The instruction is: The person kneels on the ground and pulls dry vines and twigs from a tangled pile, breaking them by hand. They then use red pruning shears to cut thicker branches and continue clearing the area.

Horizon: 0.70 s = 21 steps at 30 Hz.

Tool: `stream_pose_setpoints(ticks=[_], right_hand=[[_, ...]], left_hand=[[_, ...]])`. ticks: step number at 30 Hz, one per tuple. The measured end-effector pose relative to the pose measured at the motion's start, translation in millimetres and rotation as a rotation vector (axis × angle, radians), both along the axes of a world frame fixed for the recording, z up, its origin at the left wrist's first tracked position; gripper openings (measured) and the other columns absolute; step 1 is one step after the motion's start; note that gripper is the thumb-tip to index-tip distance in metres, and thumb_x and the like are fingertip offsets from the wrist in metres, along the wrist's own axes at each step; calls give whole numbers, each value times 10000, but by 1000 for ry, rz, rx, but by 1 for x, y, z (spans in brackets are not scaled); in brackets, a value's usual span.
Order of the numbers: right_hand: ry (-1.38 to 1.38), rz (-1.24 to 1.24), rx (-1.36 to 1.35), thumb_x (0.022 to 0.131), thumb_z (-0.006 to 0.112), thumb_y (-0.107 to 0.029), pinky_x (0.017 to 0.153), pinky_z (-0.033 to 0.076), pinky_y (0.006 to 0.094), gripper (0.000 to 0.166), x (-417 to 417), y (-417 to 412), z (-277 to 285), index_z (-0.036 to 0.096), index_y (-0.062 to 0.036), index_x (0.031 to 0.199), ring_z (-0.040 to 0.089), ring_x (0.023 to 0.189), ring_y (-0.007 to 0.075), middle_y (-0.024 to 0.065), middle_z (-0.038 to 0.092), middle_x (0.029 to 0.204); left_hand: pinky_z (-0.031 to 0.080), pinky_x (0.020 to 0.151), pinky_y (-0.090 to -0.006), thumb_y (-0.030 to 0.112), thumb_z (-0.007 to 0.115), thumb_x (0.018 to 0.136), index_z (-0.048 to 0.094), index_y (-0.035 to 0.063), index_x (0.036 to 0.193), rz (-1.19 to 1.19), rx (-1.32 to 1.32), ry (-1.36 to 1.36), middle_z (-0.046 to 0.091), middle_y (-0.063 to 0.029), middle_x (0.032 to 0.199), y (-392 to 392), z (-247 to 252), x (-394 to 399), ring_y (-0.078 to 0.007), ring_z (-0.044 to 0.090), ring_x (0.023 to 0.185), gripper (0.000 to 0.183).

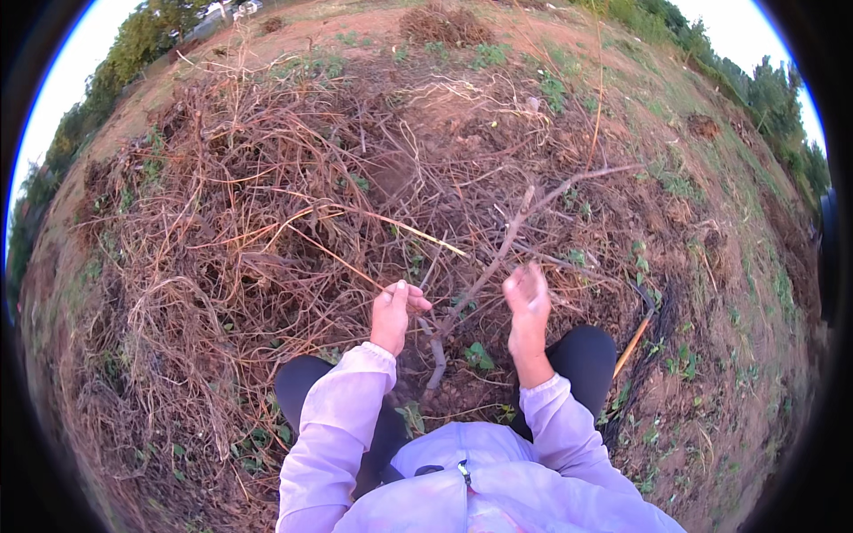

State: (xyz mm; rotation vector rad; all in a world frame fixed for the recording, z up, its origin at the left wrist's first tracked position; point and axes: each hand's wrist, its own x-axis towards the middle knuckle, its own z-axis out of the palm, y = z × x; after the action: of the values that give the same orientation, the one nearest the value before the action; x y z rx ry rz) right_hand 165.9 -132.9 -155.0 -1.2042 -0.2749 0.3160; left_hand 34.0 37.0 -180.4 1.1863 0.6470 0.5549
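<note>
Between finger and thumb my left hand (398, 315) pinches the near end of a thin reddish dry stem (333, 255), which runs up and left into the heap of dry vines (266, 153). To the right, my right hand (530, 303) is raised with fingers bent and blurred; whether it holds something thin is unclear. A forked grey-brown branch (496, 263) slants between the hands, from the soil near my knees towards the upper right. Above my left hand lies a pale yellow stem (426, 236).
By my right knee rests a hand tool with a wooden handle (632, 346), its dark metal head (644, 298) partly hidden, beside dark netting (656, 340). Small green plants (478, 356) grow in the soil. A brown brush pile (445, 25) stands farther off; trees (776, 100) line the field.
</note>
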Motion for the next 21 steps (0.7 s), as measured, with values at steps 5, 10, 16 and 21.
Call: stream_pose_setpoints(ticks=[5, 10, 16, 21], right_hand=[[-58, -83, 147, 863, 622, -100, 990, 397, 353, 753, 37, 10, 51, 147, 44, 1430, 533, 1126, 255, 205, 528, 1213], [109, -32, 252, 932, 545, -162, 581, 501, 289, 341, 49, 31, 36, 394, -8, 1196, 599, 655, 163, 62, 580, 778], [33, -106, 322, 892, 600, -131, 548, 452, 252, 361, 43, 31, 16, 413, -14, 1178, 550, 623, 115, 35, 539, 728], [-42, -136, -5, 823, 668, -61, 489, 418, 227, 402, 37, 33, -10, 419, -12, 1133, 521, 549, 87, 22, 540, 719]], left_hand=[[474, 733, -311, 291, 371, 1000, 577, 16, 920, -34, 10, 70, 659, -102, 776, -19, -29, -4, -172, 627, 738, 352], [457, 758, -323, 312, 420, 972, 594, -36, 960, -83, 220, 285, 670, -111, 867, -27, -58, -14, -208, 633, 804, 389], [496, 742, -371, 297, 620, 824, 670, -5, 950, -468, 790, 813, 657, -218, 869, -44, 10, -46, -312, 654, 809, 331], [379, 1012, -419, 391, 611, 877, 298, -85, 1346, -15, 105, 58, 411, -238, 1359, -23, 25, -18, -330, 441, 1244, 739]])
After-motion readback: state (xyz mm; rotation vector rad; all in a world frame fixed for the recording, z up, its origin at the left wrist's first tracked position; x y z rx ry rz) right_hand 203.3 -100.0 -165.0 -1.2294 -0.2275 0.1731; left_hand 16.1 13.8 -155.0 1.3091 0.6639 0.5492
